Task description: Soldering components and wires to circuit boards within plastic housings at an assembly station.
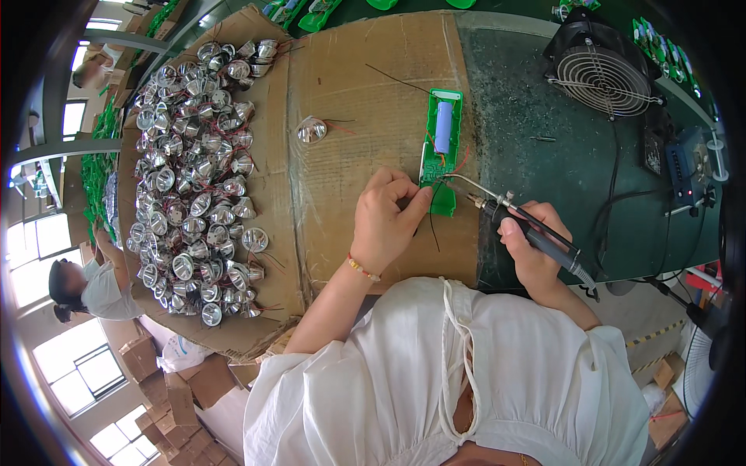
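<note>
Washed-out windows (76, 359), fisheye-bent edges

The dark green bench (559, 179) (rather speckled) carries flat cardboard (350, 62) and a black fan (602, 81).

Top (373, 373): white, loose cut, soft folds; wide sleeves (610, 365) ending near elbows. Front: white braided cord (448, 380), hanging. Left wrist: beaded bracelet (363, 269), yellow and red. Left hand (388, 210), right hand (536, 241): bare.

Casing (445, 203): green plastic, smooth, slightly glossy
Battery cell (444, 128): smooth wrap, soft sheen
Soldering iron (538, 236): matt dark handle, metal tip
Reflector cups (183, 266): mirror-bright, metallic-looking
Cardboard (365, 50): brown paper, scuffed
Bench (509, 179): dark green, speckled
Blouse (373, 373): matt cloth
</note>
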The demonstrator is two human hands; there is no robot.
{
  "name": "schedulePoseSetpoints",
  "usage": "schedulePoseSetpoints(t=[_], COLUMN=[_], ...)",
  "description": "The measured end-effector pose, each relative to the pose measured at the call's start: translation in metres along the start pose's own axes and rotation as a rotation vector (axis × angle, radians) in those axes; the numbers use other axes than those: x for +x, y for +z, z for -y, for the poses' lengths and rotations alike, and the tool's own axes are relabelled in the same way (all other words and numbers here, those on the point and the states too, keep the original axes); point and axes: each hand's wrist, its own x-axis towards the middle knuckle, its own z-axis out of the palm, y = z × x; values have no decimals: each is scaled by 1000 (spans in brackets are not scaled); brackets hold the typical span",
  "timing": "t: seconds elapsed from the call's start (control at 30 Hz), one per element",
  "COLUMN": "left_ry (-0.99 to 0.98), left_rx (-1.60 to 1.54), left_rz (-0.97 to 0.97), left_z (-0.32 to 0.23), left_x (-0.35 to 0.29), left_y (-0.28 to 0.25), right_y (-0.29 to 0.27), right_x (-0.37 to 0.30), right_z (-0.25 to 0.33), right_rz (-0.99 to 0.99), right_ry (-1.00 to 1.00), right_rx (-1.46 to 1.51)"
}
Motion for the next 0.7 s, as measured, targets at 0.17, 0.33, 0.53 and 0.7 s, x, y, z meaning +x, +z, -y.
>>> schedulePoseSetpoints(t=[0.17,0.33,0.53,0.7], left_ry=[-23,-37,-18,14], left_rx=[-38,-21,-45,49], left_rz=[-3,4,-21,-17], left_z=[-2,-3,-1,-6], left_x=[0,0,-4,4], left_y=[-1,-1,0,-1], right_y=[-1,-3,0,2], right_x=[-1,-2,-1,2], right_z=[2,0,-3,-5], right_rz=[-99,-34,-35,-11], right_ry=[69,56,78,48], right_rx=[179,104,160,92])
